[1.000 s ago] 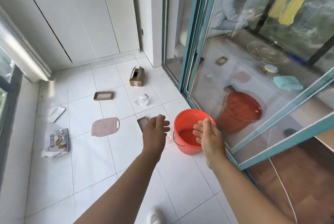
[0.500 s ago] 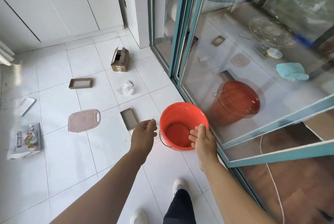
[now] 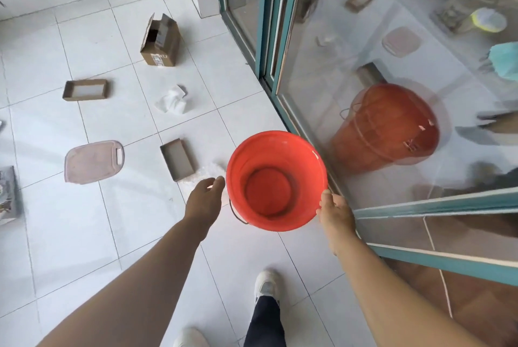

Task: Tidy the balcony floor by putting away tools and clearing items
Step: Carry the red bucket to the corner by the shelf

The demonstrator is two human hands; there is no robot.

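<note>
The round red plastic bucket (image 3: 276,181) stands empty on the white tiles beside the glass sliding door (image 3: 364,94); both hands have been brought closer — the right hand (image 3: 335,210) now touches its rim with loosely curled fingers, grip uncertain; the left hand (image 3: 204,196) hovers relaxed, holding nothing; a lift seems imminent. A shallow cardboard tray (image 3: 177,159), pink plastic lid (image 3: 93,161) and crumpled white tissue (image 3: 172,100) remain strewn — nothing is seen blocking.

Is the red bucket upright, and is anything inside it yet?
Upright and empty: the red bucket stands mouth-up on the tiled floor, and its bare red bottom shows all the way round.
</note>
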